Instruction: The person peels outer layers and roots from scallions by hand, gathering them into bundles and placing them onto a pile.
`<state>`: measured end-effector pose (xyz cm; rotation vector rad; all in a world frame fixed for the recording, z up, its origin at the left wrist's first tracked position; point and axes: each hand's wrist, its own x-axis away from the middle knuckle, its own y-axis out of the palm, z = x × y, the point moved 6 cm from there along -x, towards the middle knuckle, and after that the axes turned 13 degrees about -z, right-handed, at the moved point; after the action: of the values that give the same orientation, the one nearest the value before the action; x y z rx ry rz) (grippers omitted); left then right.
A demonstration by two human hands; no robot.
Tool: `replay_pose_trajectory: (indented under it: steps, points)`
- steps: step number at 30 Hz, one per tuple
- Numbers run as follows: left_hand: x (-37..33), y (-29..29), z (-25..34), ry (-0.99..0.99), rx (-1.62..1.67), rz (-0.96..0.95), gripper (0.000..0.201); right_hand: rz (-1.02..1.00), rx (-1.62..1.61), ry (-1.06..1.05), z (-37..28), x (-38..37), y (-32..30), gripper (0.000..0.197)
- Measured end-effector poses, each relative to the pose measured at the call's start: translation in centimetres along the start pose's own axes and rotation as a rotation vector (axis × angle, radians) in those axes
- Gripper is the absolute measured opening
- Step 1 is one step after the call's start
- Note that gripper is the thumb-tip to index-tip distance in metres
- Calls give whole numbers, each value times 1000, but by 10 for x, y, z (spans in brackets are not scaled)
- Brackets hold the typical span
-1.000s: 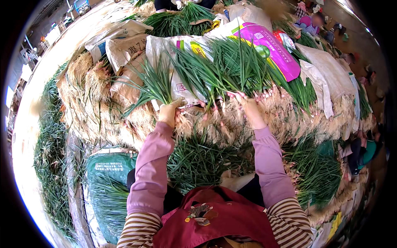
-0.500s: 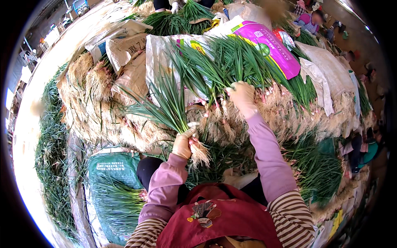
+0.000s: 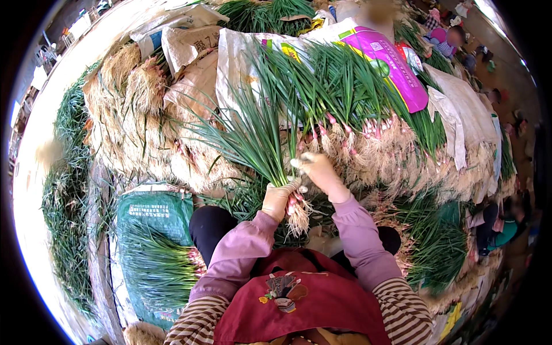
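My left hand [image 3: 278, 199], in a pale thin glove, is closed round a bunch of spring onions [image 3: 259, 146]. Their long green leaves fan up and to the left, while pink bulbs and pale roots hang below the fist. Close beside the bunch, on its right, is my gloved right hand [image 3: 322, 173]. Its fingers are pinched together at the stems, and a thin green stalk rises from the fingertips. Just beyond it, loose spring onions [image 3: 351, 86] lie on a heap, bulbs toward me.
A purple printed sack [image 3: 391, 66] and whitish sacks [image 3: 466, 109] cover parts of the heap. On my left, more spring onions [image 3: 152, 261] lie on a green sack [image 3: 155, 208]. Another green pile [image 3: 434, 241] is on my right. Cut leaves [image 3: 63, 230] line the far left. A person [image 3: 445, 41] sits at the far right.
My right hand has come back from the loose spring onions on the heap to the bunch. My left hand has moved right with the bunch, and the view has shifted slightly.
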<state>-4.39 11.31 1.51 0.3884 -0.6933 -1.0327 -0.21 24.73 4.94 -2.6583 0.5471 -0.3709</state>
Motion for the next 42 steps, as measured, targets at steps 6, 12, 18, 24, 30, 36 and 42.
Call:
replay_pose_trajectory:
  steps: [6, 12, 18, 24, 30, 36, 42]
  points:
    - [14, 5, 17, 116, -70, 61, 16, -14, 330, 112, 14, 15, 8, 19]
    - [18, -5, 32, 205, -26, 152, 14, -48, 643, 190, -50, 14, -34, 26]
    - [1, 0, 23, 105, 82, 46, 18, 267, 1089, 48, -42, -29, -72, 24]
    - [-4, -8, 8, 52, 75, 7, 15, -167, 378, -97, -43, 50, -3, 24]
    - [0, 10, 5, 42, 60, -93, 15, -11, -362, -1, -4, 24, 4, 18]
    - [15, 11, 22, 189, 65, 13, 10, 449, 400, -156, -26, 46, -8, 20]
    - [21, 10, 37, 144, 40, 76, 11, 82, 492, 178, -33, 19, -54, 34]
